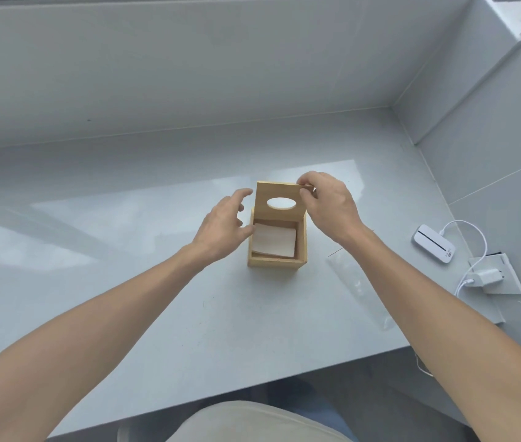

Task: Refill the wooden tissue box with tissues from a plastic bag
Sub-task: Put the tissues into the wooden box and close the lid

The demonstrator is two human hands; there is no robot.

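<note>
On the shiny pale grey counter (157,282) stands a small square box made of light wood (276,261). Its flat wooden lid with an oval hole (279,202) is tipped up at the back, so the top of the box is open. The right hand (326,205) holds the lid up. Its fingers (305,188) pinch the far top corner of the lid, likely so the lid does not fall shut while the tissues are looked after.

Inside the box lies a stack of white folded tissues (273,244). The stack sits a bit crooked, low down in the box. The left hand (224,226) is right next to the left wall of the box. Its fingers (243,223) are spread and curled, with the tips at the box's edge, just beside the tissues. It looks as if that hand is there to steady the box or to push the stack flat.

A clear, flat plastic bag (359,288) lies on the counter to the right of the box, near the right arm. It looks empty, so the tissues seem to be already in, and closing the lid is probably what is left.
</note>
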